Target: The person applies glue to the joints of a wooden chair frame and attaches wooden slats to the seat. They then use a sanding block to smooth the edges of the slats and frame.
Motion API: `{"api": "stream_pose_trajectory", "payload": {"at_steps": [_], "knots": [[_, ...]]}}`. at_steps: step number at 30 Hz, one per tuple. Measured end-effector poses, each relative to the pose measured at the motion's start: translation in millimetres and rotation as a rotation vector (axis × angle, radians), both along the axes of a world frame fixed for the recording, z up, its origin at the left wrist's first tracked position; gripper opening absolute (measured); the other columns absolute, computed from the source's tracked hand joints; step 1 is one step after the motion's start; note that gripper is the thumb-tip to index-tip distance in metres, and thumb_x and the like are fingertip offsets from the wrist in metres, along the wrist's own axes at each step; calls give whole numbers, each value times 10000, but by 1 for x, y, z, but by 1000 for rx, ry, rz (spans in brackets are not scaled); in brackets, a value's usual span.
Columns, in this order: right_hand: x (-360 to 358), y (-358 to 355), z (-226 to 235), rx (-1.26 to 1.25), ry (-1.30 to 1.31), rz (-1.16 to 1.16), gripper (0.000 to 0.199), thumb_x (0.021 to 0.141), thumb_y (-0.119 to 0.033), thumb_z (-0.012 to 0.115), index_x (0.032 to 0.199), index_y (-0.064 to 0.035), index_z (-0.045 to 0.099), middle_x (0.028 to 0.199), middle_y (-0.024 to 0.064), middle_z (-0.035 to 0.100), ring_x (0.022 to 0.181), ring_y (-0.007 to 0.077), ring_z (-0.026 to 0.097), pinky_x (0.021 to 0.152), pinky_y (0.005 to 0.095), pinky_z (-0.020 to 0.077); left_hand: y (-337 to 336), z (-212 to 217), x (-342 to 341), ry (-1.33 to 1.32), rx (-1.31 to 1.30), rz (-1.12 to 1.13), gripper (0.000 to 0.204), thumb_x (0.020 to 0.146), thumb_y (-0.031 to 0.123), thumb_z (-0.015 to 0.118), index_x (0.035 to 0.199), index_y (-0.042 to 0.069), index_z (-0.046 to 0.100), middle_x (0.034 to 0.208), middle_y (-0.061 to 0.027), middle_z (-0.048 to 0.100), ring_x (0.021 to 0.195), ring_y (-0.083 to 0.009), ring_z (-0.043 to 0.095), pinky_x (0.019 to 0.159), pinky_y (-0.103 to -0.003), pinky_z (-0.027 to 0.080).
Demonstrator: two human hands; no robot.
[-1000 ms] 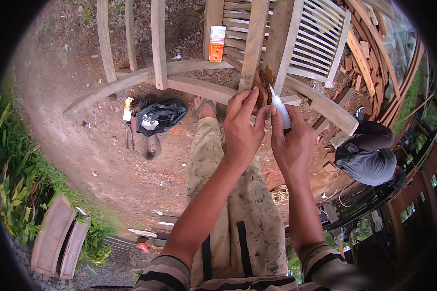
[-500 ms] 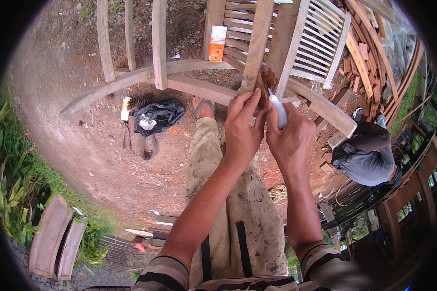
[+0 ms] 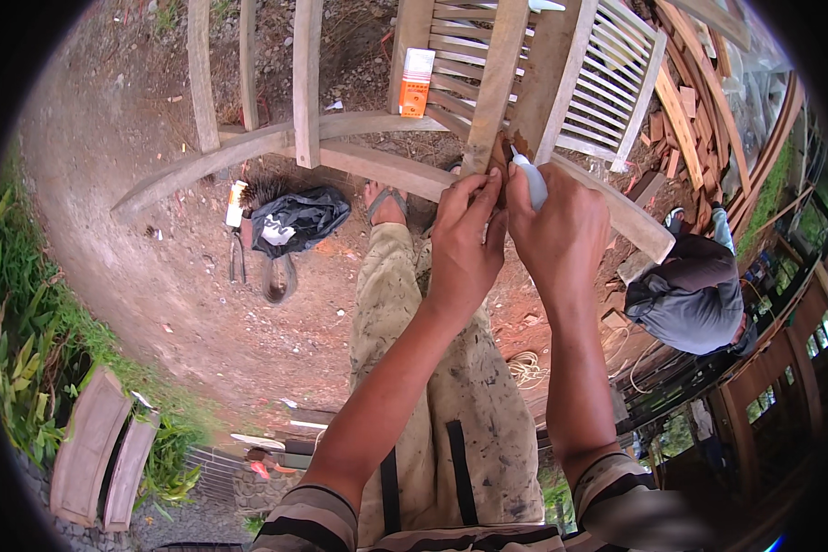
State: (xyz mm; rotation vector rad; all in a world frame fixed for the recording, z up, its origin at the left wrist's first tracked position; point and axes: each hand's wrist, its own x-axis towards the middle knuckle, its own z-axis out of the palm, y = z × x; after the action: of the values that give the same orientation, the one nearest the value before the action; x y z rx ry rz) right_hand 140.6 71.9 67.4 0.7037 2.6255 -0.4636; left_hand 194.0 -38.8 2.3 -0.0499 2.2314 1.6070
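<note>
I get soft, bright daylight over the ground (image 3: 184,304), seemingly from above. Shadows look faint-edged to me, darkening the soil under the near edge of the frame (image 3: 377,164). Beyond its right end, the slats (image 3: 605,81) come through almost white and the plastic (image 3: 754,83) looks washed out. At lower right, the structure (image 3: 768,391) sinks toward black around glaring gaps. My view bends the planks (image 3: 731,110) along a black, round rim. The hands look fairly crisp; a smear blurs the right sleeve (image 3: 607,483), and a blue flare tints the bottom edge.
</note>
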Motion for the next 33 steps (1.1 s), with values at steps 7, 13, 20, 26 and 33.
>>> {"api": "stream_pose_trajectory", "payload": {"at_steps": [7,13,20,26,33], "knots": [[-5,-2,12,-8,-130,9,405,941,-351,700,780,21,707,658,289,647,671,493,681,647,547,536,0,-2,1,18,11,22,537,842,-123,709,1371,-52,648,1308,-188,618,1163,-360,645,994,-426,551],[1,-1,11,-2,-62,8,380,932,-336,706,800,20,721,635,261,653,639,470,686,640,527,545,1,-1,-1,35,-2,18,579,819,-189,705,1375,-37,658,1325,-172,619,1140,-301,696,892,-349,636],[3,-2,11,1,-31,11,354,929,-317,706,795,10,723,636,248,660,638,449,694,639,523,548,0,-3,1,34,57,21,599,821,-108,733,1407,-62,617,1250,-184,606,1088,-357,631,951,-429,535],[-1,0,5,22,-51,72,343,928,-308,710,783,2,720,614,237,652,619,439,691,629,519,548,-2,1,-2,35,2,0,621,788,-178,720,1389,-37,651,1310,-173,622,1149,-316,676,874,-358,618],[7,-3,9,27,-8,28,334,928,-310,711,786,-8,720,583,221,638,586,434,681,606,511,545,-2,-1,-1,25,40,15,624,811,-96,754,1418,-44,617,1250,-174,609,1078,-352,637,936,-432,538]]}}
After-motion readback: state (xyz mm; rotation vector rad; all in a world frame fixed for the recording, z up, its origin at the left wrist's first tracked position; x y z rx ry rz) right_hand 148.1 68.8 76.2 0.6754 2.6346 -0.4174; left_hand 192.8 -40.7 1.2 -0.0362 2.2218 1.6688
